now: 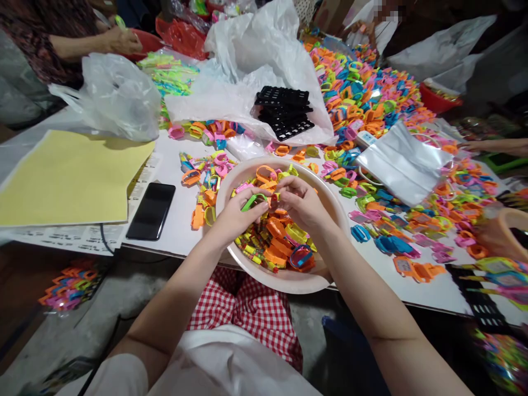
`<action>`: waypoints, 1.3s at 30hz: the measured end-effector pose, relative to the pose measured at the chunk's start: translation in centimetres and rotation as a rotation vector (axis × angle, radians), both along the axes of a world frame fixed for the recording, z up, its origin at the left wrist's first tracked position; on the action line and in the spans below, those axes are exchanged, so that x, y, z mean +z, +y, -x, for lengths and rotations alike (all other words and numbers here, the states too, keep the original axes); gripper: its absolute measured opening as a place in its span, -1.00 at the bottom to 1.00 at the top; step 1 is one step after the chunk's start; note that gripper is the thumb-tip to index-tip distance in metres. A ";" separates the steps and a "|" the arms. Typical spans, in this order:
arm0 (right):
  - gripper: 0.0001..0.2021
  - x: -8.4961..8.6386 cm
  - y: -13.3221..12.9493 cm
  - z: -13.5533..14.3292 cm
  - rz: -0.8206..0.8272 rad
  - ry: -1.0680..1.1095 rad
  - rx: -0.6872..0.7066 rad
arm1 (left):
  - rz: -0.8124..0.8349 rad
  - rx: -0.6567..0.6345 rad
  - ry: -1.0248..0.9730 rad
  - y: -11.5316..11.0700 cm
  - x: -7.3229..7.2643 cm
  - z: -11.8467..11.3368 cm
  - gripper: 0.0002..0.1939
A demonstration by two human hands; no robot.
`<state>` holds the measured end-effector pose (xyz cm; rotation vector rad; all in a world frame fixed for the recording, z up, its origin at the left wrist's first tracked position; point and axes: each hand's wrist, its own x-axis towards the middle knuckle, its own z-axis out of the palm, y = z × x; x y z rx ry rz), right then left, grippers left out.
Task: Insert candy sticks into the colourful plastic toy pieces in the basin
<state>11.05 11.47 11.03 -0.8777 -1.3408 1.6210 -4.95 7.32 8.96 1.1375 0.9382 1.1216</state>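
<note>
A wide pale basin [289, 285] sits at the table's front edge, filled with orange, yellow, pink and blue plastic bands and small yellow-and-red pieces. Over it, my left hand [243, 212] is closed on a green plastic band [253, 202]. Close beside it on the right, my right hand [300, 204] pinches a small red-and-yellow piece [276, 197]. The fingertips of both hands nearly meet above the basin's contents.
Colourful bands [371, 104] are heaped at the back right and spread along the table. Black trays [284, 113] lie on white plastic. To the left are a phone [151, 212], yellow sheet [74, 179] and clear bag [117, 96]. Another person's hand [124, 41] is at the upper left.
</note>
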 end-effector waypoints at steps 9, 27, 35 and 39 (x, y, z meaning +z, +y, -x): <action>-0.67 -0.5 0.0 -0.1 0.025 -0.060 0.021 | -0.041 0.079 0.037 0.0 0.3 -0.3 -0.73; -0.76 0.9 -1.8 0.1 -0.425 -0.227 -0.017 | -0.337 0.255 0.223 -0.9 0.0 0.1 -0.78; -0.76 0.1 -1.1 0.0 -0.532 -0.303 -0.017 | -0.400 0.307 0.291 -0.5 -0.7 -0.1 -0.79; -0.73 -0.4 -0.3 -0.4 -0.509 -0.314 0.006 | -0.355 0.310 0.284 -0.2 -0.9 -0.7 -0.83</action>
